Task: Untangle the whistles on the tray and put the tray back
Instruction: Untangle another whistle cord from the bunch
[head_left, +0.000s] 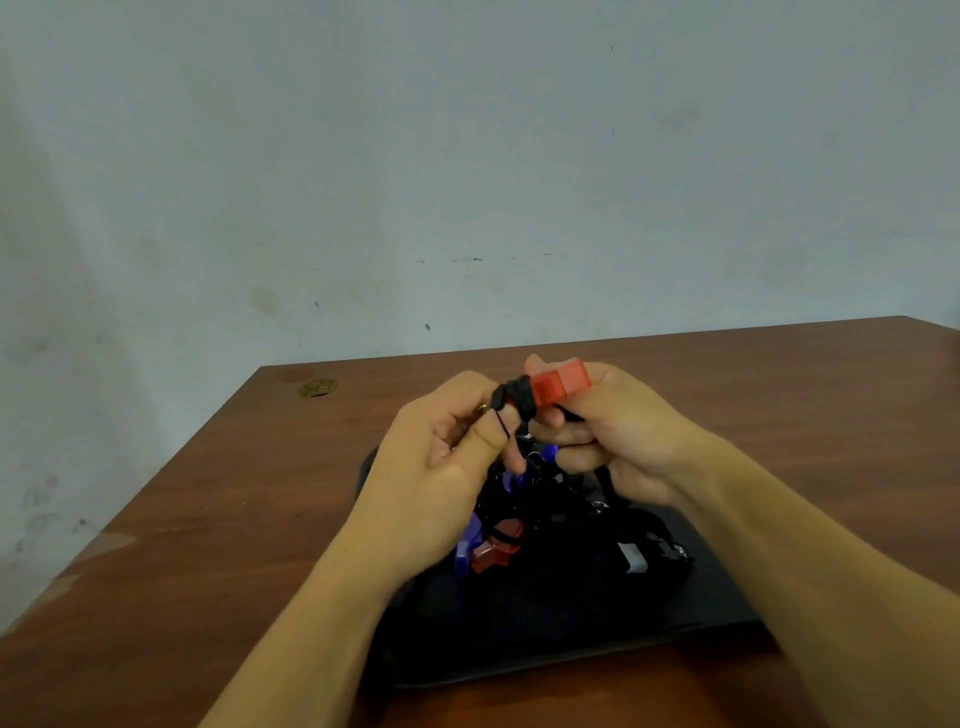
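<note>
while my forearms come in from the bottom edge, the nearest thing i see is the black tray (717, 613) on the wooden table (208, 519), right in front of me. on it sits the heap of whistles (545, 525): a red one and a couple of blue ones show at its left side, the rest is a dark mass of black cords. above the heap, my left hand (447, 457) is curled, thumb and fingers pinching the black cord (511, 400) that is wound in a thick bundle. my right hand (618, 426) is closed around a red whistle (561, 384), held up just beside that bundle, with strands trailing down into the heap.

the risk i judge from here: if i pull up hard, the trailing strands could drag the whole heap off the tray, or cinch a knot tighter instead of loosening it. a thin loop sits across my left thumb, and it could snag there.

much is hard to read. the cords merge with the black tray, so i cannot tell how many whistles there are or where one cord ends. my hands cover the middle of the heap. the tray's near right corner is behind my right forearm. farther back, a small round brassy thing (318, 387) lies near the table's far left corner; i cannot tell what it is. behind it is a bare pale wall (467, 156).
</note>
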